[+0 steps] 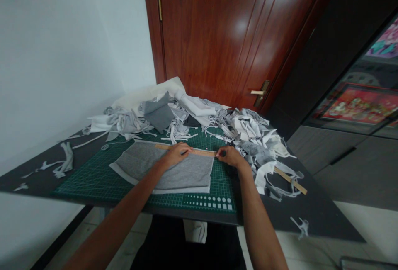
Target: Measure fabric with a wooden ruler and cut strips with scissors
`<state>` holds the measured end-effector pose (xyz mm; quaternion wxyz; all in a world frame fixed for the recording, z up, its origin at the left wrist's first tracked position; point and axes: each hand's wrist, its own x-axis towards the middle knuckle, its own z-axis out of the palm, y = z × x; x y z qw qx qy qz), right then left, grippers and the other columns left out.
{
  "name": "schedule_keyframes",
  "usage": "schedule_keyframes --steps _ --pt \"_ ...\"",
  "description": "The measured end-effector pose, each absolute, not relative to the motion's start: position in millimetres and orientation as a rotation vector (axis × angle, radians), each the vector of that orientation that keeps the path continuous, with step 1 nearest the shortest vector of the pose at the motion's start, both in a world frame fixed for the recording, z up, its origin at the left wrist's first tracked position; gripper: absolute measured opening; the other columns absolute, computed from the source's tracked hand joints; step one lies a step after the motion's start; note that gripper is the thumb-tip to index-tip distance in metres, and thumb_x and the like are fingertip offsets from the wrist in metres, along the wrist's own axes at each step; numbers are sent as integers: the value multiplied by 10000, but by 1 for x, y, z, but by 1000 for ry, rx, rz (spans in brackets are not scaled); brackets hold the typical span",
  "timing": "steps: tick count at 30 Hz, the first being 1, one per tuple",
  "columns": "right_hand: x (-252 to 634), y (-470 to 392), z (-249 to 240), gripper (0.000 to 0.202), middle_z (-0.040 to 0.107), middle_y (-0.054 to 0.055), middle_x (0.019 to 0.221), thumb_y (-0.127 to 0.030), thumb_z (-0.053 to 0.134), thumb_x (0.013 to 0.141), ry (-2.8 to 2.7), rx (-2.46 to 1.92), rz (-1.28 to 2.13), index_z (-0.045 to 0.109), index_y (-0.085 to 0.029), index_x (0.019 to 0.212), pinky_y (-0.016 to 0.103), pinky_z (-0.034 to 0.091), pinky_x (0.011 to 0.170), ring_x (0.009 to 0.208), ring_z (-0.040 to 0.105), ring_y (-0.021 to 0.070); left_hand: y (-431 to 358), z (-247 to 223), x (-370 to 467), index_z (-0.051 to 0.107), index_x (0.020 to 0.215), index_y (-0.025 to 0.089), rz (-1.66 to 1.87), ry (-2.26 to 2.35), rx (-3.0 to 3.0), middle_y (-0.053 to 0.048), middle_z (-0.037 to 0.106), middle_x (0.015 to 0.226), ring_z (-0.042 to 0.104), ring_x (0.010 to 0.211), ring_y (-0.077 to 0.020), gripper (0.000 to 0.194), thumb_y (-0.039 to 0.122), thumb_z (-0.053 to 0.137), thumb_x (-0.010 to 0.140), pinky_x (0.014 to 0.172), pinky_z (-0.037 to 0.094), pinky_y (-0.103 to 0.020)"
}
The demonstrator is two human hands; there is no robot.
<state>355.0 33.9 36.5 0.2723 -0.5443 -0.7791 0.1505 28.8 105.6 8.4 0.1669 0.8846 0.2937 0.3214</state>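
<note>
A grey cloth piece with white edges (186, 174) lies flat on the green cutting mat (90, 178). Along its far edge runs a wooden ruler (202, 152). My left hand (178, 154) rests on the ruler near its middle, fingers bent and pressing it against the cloth. At the ruler's right end, by the cloth's far right corner, my right hand (229, 155) has thumb and forefinger drawn together in a pinch.
Grey and white fabric scraps (248, 133) are heaped along the back and right of the dark table (323, 220). A second wooden strip (290, 181) lies at the right. Small scraps (65, 160) lie at the left. A wooden door (211, 33) stands behind.
</note>
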Motion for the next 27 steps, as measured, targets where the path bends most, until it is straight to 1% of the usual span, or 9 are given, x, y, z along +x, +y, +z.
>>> schedule_keyframes --steps 3,6,9,12,17,21,25,27 --pt "356 35 39 58 743 32 771 -173 689 836 -2065 -1397 403 736 -200 815 275 471 695 717 673 186 104 8 31 783 981 234 913 857 2514 -41 787 1092 693 1073 -205 165 200 627 941 1011 520 -360" --pt "350 36 43 73 730 32 816 -218 647 890 -2035 -1301 403 708 -193 858 277 477 724 748 655 179 103 7 34 788 975 242 912 883 2516 -35 787 1088 689 1071 -206 180 181 623 934 1015 514 -365" --pt "335 38 44 108 717 34 864 -256 616 930 -1996 -1227 400 691 -192 886 279 479 742 770 634 173 102 4 37 788 972 234 919 907 2521 -44 781 1091 680 1066 -209 193 157 617 926 1007 512 -367" --pt "312 40 38 116 706 43 905 -261 603 951 -1960 -1189 398 686 -189 914 273 475 736 784 624 170 102 1 39 785 980 226 929 918 2531 -54 774 1077 672 1050 -217 201 157 603 933 998 509 -374" --pt "279 45 22 99 681 35 883 -271 647 950 -1948 -1191 386 701 -198 912 269 459 720 771 617 170 111 3 34 785 985 231 889 829 2571 -51 776 1058 672 1046 -210 193 208 597 948 999 511 -361" --pt "275 47 18 88 689 31 898 -259 652 956 -1962 -1212 382 722 -207 944 268 452 724 776 620 169 125 6 27 788 1000 232 832 706 2596 -55 791 1055 705 1018 -203 197 285 603 958 971 530 -340" --pt "278 47 18 84 696 34 927 -255 666 951 -1989 -1236 387 738 -213 959 268 461 743 800 632 171 129 3 22 782 1072 236 837 677 2577 -64 796 1082 716 1048 -222 234 344 598 974 994 528 -357" --pt "279 46 18 86 697 35 931 -263 671 949 -1998 -1256 389 744 -218 956 271 464 747 803 634 174 126 1 20 758 1150 234 865 706 2550 -70 781 1154 701 1108 -230 262 339 587 983 1031 514 -367"
